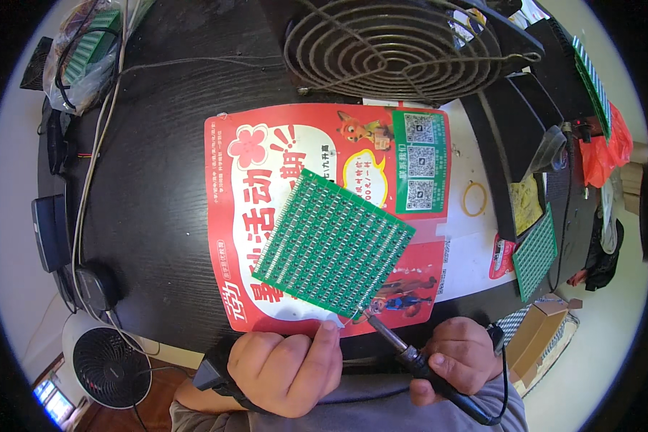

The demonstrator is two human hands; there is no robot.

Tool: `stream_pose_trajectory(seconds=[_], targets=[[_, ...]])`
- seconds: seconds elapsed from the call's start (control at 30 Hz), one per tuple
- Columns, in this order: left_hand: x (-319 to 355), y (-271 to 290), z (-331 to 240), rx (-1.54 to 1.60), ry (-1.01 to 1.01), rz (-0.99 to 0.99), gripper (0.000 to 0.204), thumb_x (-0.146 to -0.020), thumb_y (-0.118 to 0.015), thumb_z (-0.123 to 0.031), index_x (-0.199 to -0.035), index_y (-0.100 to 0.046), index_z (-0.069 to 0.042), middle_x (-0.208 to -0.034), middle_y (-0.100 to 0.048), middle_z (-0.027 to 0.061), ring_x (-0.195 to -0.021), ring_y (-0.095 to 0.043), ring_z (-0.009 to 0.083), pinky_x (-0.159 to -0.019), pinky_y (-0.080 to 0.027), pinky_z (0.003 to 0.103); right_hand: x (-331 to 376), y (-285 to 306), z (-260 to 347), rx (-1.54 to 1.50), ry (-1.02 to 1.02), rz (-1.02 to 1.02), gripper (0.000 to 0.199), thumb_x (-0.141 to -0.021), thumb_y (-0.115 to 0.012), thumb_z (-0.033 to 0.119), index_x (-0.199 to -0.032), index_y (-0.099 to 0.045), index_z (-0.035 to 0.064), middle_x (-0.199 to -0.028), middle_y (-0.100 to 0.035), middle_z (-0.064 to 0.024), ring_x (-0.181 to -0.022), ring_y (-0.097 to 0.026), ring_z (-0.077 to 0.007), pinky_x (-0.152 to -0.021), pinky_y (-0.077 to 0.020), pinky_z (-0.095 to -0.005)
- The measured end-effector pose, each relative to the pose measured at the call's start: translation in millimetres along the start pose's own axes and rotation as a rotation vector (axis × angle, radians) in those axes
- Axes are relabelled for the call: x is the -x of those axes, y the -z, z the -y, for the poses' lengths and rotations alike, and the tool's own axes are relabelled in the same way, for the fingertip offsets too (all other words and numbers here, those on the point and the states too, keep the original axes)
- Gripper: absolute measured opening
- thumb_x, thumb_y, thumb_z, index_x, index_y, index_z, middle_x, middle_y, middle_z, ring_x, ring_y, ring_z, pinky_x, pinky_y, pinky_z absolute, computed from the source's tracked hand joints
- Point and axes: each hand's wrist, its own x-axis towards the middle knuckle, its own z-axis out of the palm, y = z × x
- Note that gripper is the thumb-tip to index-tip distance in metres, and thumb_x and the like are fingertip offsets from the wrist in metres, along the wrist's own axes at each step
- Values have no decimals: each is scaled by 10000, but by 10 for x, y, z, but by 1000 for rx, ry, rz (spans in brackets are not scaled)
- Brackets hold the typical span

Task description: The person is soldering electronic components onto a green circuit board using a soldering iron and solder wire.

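Observation:
A green circuit board lies tilted on a red printed sheet on the dark table. My left hand sits at the near table edge, fingers curled, pinching a thin solder wire whose end reaches the board's near corner. My right hand grips a black-handled soldering iron, its metal tip pointing up-left at that same corner.
A round wire fan guard stands at the back. Another green board, a yellow sponge and a rubber band lie at right. Cables run down the left; a white fan stands on the floor.

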Motion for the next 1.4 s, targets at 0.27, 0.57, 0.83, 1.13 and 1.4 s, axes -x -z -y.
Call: stream_pose_trajectory(seconds=[0.27, 0.57, 0.83, 1.13, 1.4], targets=[[-21, -3, -9, 15, 6, 3, 230, -668, -651, -116, -869, -712, -23, -578, -457, -28, -465, -386, 108, -419, -338, 230, 19, -19, 14, 39, 18, -33, 272, -680, -773, 133, -833, -597, -5, -634, -571, -61, -485, -526, -159, -409, -434, -251], [64, -50, -78, 58, 94, -113, 159, -649, -680, -78, -802, -649, -47, -704, -634, 31, -495, -521, 137, -449, -404, 236, 1, -31, 11, 23, 8, -39, 266, -683, -765, 129, -838, -599, -9, -615, -559, -59, -479, -520, -155, -398, -421, -246], [0, -35, -38, 98, 45, -64, 91, -663, -675, -54, -740, -633, -30, -832, -705, 91, -553, -558, 142, -464, -425, 230, 13, -13, -8, -21, 23, 1, 276, -679, -765, 132, -844, -597, -11, -605, -547, -53, -466, -511, -153, -393, -423, -252], [-15, -58, -36, 92, 25, -40, 70, -674, -665, -40, -710, -613, -10, -857, -714, 117, -583, -574, 152, -491, -445, 230, 8, -22, -4, 13, 13, -30, 276, -677, -765, 130, -842, -594, -10, -592, -548, -51, -447, -506, -153, -389, -421, -251], [-16, -49, -42, 78, 34, -35, 69, -679, -665, -41, -712, -614, -8, -854, -713, 117, -591, -579, 155, -495, -446, 234, 6, -26, -14, -15, 21, -4, 276, -670, -762, 125, -846, -596, -7, -597, -554, -49, -447, -504, -147, -384, -414, -252]])
